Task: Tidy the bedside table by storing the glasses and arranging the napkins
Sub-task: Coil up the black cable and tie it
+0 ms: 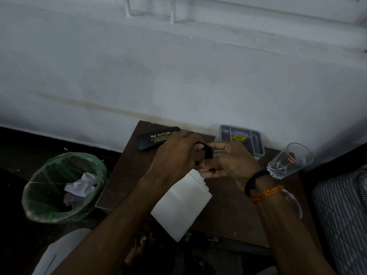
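Observation:
Above the middle of the dark wooden bedside table (228, 211), my left hand (174, 155) and my right hand (228, 163) meet around a small black object, apparently the folded glasses (207, 152). Both hands grip it, and most of it is hidden by my fingers. A black glasses case (156, 139) with gold lettering lies shut at the table's back left corner, just behind my left hand. A stack of white napkins (180, 207) lies under my hands and reaches past the table's front edge.
A grey compartment tray (256, 141) stands at the back against the wall. A clear drinking glass (290, 161) stands at the right edge. A green-lined bin (39, 195) holding crumpled paper sits on the floor to the left. A striped mattress (341, 215) lies to the right.

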Demonstrator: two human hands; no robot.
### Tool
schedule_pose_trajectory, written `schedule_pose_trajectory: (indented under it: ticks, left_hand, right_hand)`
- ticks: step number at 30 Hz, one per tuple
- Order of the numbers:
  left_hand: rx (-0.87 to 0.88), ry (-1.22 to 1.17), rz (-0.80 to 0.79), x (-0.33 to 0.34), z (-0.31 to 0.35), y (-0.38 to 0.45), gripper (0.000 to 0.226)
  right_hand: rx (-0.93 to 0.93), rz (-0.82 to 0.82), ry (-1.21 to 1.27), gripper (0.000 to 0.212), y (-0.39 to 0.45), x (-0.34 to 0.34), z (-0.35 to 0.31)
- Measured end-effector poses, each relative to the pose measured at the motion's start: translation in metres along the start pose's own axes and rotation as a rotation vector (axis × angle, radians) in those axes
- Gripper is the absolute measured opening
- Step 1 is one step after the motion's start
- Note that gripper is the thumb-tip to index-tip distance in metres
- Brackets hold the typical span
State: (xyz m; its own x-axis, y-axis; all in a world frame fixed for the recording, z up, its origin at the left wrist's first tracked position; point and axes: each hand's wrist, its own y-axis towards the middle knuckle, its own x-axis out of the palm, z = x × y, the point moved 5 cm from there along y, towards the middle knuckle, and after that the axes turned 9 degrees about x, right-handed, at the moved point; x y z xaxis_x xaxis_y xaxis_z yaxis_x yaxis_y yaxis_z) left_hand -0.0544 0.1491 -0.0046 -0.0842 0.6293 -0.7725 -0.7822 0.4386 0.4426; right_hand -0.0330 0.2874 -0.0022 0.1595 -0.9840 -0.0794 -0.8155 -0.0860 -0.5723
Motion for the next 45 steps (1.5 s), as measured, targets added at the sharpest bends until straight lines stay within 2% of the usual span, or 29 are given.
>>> schedule_pose_trajectory:
  ticks: [3,6,9,13,18,20,22,25,28,32,34,37,39,42,45]
  left_hand:
    - [-0.013,0.133,-0.040,-0.001,0.005,-0.001,0.017]
    - [-0.094,0.222,-0.150,0.006,0.002,-0.001,0.018]
    - [-0.150,0.228,-0.203,0.011,0.000,-0.002,0.019]
    - [-0.217,0.072,-0.181,0.014,-0.008,0.000,0.012]
    - [-0.425,-0.356,-0.083,0.015,-0.031,-0.006,0.015]
    - [-0.469,-0.409,-0.063,0.015,-0.036,-0.010,0.016]
    - [-0.480,-0.363,-0.069,0.015,-0.041,-0.012,0.018]
    - [-0.465,-0.193,-0.087,0.018,-0.049,-0.015,0.019]
    - [-0.472,-0.146,-0.057,0.019,-0.053,-0.014,0.021]
    - [-0.495,-0.255,0.026,0.011,-0.054,-0.009,0.023]
    - [-0.552,-0.300,0.034,0.005,-0.058,-0.010,0.029]
    - [-0.575,-0.213,-0.101,0.001,-0.070,-0.016,0.030]
    - [-0.585,-0.151,-0.210,0.004,-0.077,-0.022,0.033]
    - [-0.547,-0.084,-0.339,0.012,-0.083,-0.025,0.035]
    - [-0.544,-0.062,-0.399,0.015,-0.088,-0.029,0.037]
  right_hand:
    - [0.008,0.005,-0.054,0.032,0.001,-0.005,0.001]
    - [0.015,0.015,-0.083,0.029,0.006,-0.007,0.003]
    - [0.037,0.019,-0.091,0.034,0.011,-0.008,0.007]
    - [0.052,0.031,-0.177,0.037,0.019,-0.010,0.011]
    - [-0.055,0.186,-0.403,0.024,0.032,-0.017,0.026]
    - [-0.036,0.188,-0.279,0.015,0.037,-0.019,0.031]
    - [0.012,0.154,-0.080,0.010,0.040,-0.018,0.033]
    - [0.066,0.129,0.031,0.018,0.044,-0.011,0.038]
    - [0.097,0.127,0.051,0.025,0.048,-0.006,0.041]
    - [0.101,0.211,0.227,0.014,0.055,-0.009,0.045]
    - [0.120,0.265,0.320,0.017,0.062,-0.010,0.049]
    - [0.186,0.306,0.429,0.010,0.075,-0.007,0.060]
    - [0.212,0.323,0.480,0.013,0.084,-0.002,0.067]
    - [0.207,0.339,0.550,0.042,0.094,0.004,0.071]
    - [0.233,0.281,0.538,0.050,0.106,0.009,0.069]
